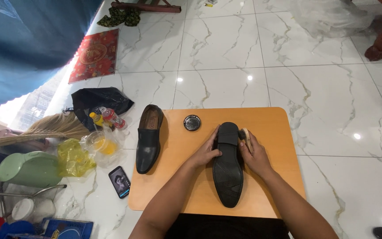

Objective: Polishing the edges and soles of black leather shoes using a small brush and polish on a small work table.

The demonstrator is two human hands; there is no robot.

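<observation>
A black shoe (pixel 228 170) lies sole up on a small wooden table (pixel 270 124). My left hand (pixel 207 150) grips its left side near the heel. My right hand (pixel 254 152) presses a wooden brush (pixel 245 134) against the shoe's right side. The matching black shoe (pixel 149 139) rests upright at the table's left edge. A small round open tin of black polish (pixel 192 122) sits between the two shoes, near the far edge.
On the marble floor to the left lie a phone (pixel 120 182), yellow plastic bags (pixel 74 157), small bottles (pixel 107 118), a black bag (pixel 98 98), a broom (pixel 45 128) and a green container (pixel 27 168). A red mat (pixel 94 55) lies further back.
</observation>
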